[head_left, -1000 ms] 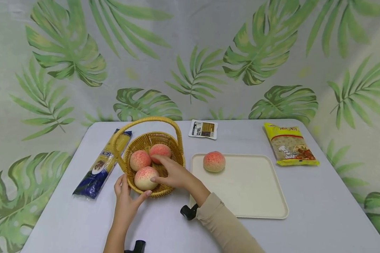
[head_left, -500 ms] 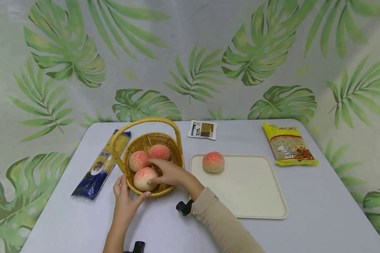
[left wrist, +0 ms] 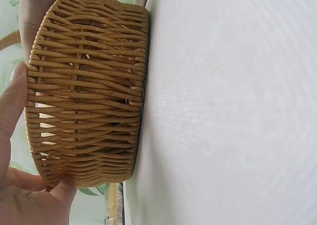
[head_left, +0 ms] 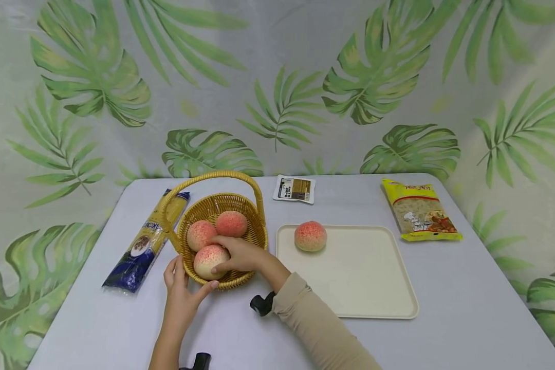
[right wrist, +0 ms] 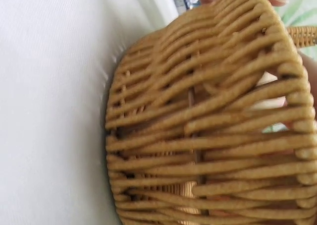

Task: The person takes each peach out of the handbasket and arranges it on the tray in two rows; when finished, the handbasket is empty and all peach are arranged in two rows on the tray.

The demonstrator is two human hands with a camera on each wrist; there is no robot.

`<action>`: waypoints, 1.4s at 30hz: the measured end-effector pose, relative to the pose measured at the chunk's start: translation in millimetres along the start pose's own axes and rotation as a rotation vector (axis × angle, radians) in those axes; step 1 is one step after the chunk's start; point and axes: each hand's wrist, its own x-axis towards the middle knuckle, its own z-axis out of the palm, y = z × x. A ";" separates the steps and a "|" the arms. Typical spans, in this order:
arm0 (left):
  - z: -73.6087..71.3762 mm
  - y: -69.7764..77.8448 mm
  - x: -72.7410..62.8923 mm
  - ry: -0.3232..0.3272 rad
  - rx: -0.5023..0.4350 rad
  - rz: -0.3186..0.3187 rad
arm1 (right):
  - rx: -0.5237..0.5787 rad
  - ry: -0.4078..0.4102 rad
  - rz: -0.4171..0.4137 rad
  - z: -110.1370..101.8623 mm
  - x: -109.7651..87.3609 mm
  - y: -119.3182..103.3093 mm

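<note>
A wicker basket (head_left: 258, 231) with an arched handle stands on the left of the table in the head view. In it lie a back peach (head_left: 232, 223), a left peach (head_left: 200, 233) and a paler front peach (head_left: 207, 263). My right hand (head_left: 241, 256) reaches over the basket's right side and grips the front peach between thumb and fingers. With my left hand (head_left: 180, 300) I hold the basket's near left rim, thumb and fingers spread along its wall. Both wrist views show mostly the woven wall (left wrist: 89, 91), and the right wrist view hides the peach grip behind the weave (right wrist: 213, 126).
Right of the basket is a cream tray (head_left: 365, 277) bearing another peach (head_left: 310, 236). A blue-and-yellow pasta packet (head_left: 145, 241) lies left of the basket. A small white pouch (head_left: 294, 189) sits at the back, and a yellow food bag (head_left: 421, 211) at the far right.
My right hand has shifted left and slightly downward, its fingers leaving the back peach and closing around the front one. The left hand stays at the basket's rim.
</note>
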 end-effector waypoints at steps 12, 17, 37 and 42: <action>-0.2 -0.7 0.9 -0.003 -0.004 -0.009 | 0.075 0.175 -0.001 -5.2 -13.7 -4.5; 0.1 0.4 1.0 0.009 0.004 0.003 | 0.144 0.282 -0.102 -14.0 -28.6 -7.7; 1.1 -0.5 1.0 0.008 -0.039 0.023 | 0.255 0.848 -0.077 -84.3 -154.5 12.0; 1.5 -2.4 1.5 0.018 -0.027 0.022 | 0.227 0.922 0.090 -86.1 -179.1 45.4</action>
